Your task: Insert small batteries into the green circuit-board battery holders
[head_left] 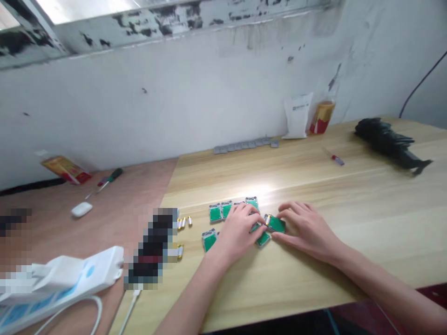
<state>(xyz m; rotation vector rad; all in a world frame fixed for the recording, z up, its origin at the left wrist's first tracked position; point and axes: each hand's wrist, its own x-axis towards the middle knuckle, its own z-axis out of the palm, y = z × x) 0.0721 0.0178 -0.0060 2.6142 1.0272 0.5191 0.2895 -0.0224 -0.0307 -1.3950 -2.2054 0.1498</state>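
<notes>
My right hand [310, 230] grips a small grey-cased green circuit board [277, 225] between thumb and fingers, just above the table. A small cylindrical battery [267, 219] lies at the board's left end. The bent fingertips of my left hand [237, 230] meet that same end; their exact hold is partly hidden. Beneath the left hand is another green board [263, 239]. Several like it, such as one green board [215, 213] and another board [210, 241], lie around the left hand, some partly covered by it.
Loose batteries [184, 223] lie left of the boards, beside a pixelated dark device [152, 246] with a white cable [131, 307]. A white power strip [63, 288] occupies the lower left. Small grey pieces [244, 145] line the wall. Screwdriver [337, 160] and black bag [387, 142] lie right.
</notes>
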